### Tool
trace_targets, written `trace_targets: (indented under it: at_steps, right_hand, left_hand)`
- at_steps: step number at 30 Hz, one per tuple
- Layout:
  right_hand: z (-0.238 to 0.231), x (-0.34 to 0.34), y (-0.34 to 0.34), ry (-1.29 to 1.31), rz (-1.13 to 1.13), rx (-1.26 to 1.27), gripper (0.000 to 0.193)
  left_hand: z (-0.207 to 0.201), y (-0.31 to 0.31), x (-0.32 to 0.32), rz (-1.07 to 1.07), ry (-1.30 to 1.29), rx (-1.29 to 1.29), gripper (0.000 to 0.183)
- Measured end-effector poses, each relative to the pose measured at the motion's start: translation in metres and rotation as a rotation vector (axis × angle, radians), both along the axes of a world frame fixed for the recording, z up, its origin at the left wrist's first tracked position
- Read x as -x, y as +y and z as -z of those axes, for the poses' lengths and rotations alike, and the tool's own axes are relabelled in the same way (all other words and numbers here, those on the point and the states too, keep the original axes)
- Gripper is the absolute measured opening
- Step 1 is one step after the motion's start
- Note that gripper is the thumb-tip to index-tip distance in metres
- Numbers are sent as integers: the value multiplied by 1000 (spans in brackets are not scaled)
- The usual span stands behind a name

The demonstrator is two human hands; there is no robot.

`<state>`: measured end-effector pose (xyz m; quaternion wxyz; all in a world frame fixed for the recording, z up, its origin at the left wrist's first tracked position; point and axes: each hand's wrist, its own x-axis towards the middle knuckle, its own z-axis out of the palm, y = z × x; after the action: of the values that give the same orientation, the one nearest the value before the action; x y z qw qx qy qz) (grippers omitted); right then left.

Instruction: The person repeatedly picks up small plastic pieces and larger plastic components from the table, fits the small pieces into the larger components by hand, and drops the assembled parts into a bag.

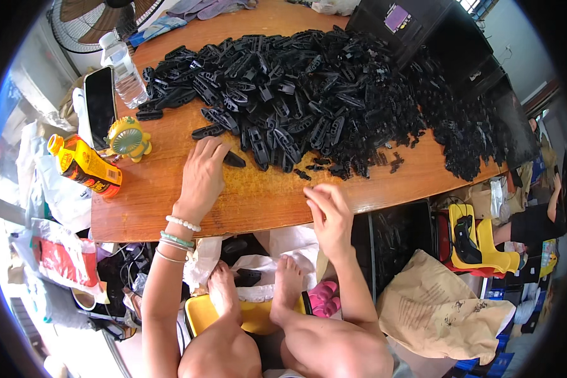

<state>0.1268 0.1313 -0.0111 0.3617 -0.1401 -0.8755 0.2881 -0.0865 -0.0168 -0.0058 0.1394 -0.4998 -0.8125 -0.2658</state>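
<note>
Head view: beneath both sets of my fingers runs the wooden table (154, 217), its near edge crossing below my left knuckles and my right wrist. Beyond my fingertips spreads a broad heap of black parts (264, 88), and a black bin (416, 31) rises past it, far to the right of my right fingers. My left hand (201, 179) reaches forward, back of the hand up, fingers bent down toward the wood; my right hand (332, 217) hangs lower and well apart, wrist bent, fingers curled leftward with thumb and forefinger close together. I cannot tell whether either hand grips anything. Left of my left fingers stand a clear bottle (125, 75), a dark phone (99, 104), an orange-labelled bottle (87, 165) and a yellow-green toy (130, 138). One long black piece (234, 159) lies just right of my left fingertips, partly hidden by them, its long axis slanting so that the visible end points right and slightly toward me. Another black shell (208, 131) sits just past those fingertips, its length running roughly left to right. Smallest, some black clips (302, 174) are scattered a little beyond my right forefinger.
</note>
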Motion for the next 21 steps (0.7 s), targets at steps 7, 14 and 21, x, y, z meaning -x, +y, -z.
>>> trace_targets:
  at_steps: [7,14,21]
  right_hand:
    - [6,-9,14,210,-155,911,9]
    - [-14,-17,-10,323,-321,1339,16]
    - [-33,-18,-37,258,-223,992,15]
  left_hand:
    - [-20,-15,-56,20,-546,-250,30]
    - [-29,-30,-94,157,-1534,-388,28]
    - [-34,-28,-109,167,-1502,-346,31]
